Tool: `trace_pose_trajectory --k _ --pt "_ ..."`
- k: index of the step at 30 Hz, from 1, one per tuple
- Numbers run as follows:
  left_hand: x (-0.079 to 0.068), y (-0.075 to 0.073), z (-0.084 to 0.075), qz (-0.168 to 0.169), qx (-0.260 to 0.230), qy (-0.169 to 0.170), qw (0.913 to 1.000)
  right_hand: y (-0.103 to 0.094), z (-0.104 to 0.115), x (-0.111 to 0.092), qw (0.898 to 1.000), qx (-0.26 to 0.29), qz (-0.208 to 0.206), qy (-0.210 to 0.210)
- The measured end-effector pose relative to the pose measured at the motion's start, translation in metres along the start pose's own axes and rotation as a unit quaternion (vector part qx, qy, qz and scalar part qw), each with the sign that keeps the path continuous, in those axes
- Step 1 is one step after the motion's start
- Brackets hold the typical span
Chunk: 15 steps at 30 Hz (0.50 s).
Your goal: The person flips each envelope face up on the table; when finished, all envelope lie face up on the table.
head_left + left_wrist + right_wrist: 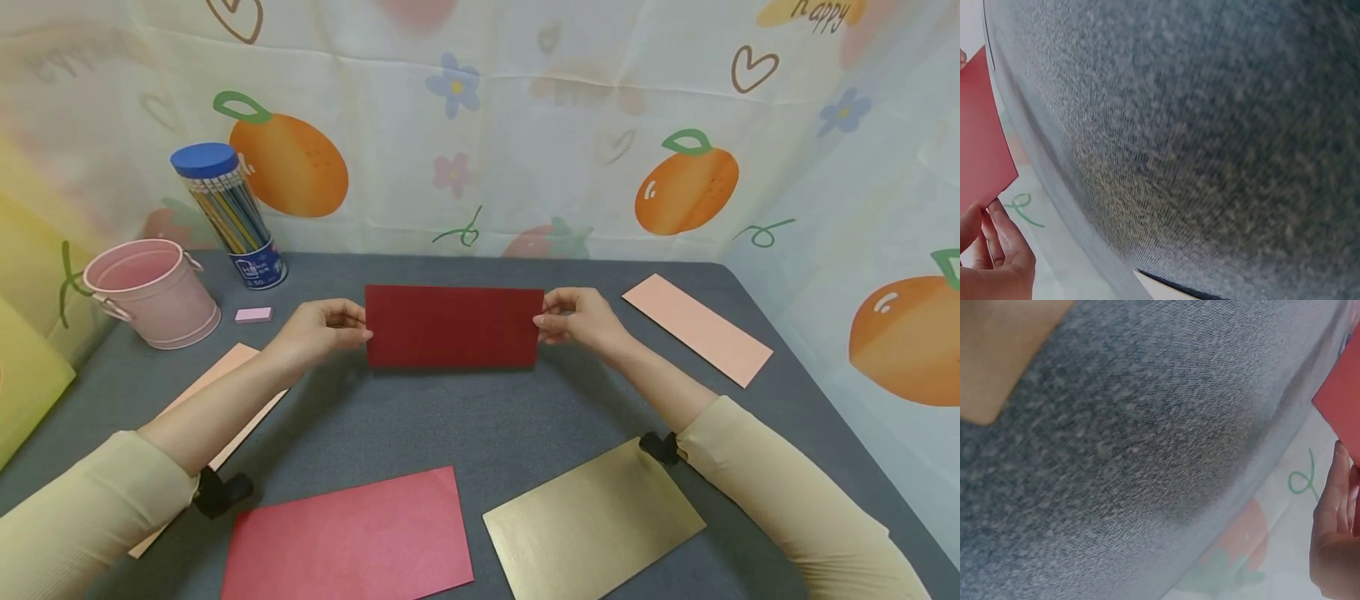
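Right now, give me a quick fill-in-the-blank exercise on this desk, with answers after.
1. The left hand and right hand grip a rectangular card coloured dark ____.
2. The lid on the pencil container is coloured ____.
3. In the head view, the gold card lies to the ____ of the pinkish-red card.
Missing words: red; blue; right.

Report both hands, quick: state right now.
Left hand: holding the dark red card by its left edge.
Right hand: holding the same card by its right edge.
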<state>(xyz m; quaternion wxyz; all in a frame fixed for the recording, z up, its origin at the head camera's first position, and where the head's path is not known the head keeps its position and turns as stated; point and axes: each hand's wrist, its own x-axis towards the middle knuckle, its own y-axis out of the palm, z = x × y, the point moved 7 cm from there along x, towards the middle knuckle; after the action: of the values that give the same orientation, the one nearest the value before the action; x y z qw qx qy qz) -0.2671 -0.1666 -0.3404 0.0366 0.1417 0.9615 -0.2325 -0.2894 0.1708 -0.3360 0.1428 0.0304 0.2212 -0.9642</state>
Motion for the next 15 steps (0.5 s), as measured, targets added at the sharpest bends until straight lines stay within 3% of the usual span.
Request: trace_pose_trajectory --k 15 --pt "0.006 -0.015 -0.001 -0.042 -0.002 0.005 0.9991 -0.002 0.008 0.007 0.999 -0.014 -0.036 -0.021"
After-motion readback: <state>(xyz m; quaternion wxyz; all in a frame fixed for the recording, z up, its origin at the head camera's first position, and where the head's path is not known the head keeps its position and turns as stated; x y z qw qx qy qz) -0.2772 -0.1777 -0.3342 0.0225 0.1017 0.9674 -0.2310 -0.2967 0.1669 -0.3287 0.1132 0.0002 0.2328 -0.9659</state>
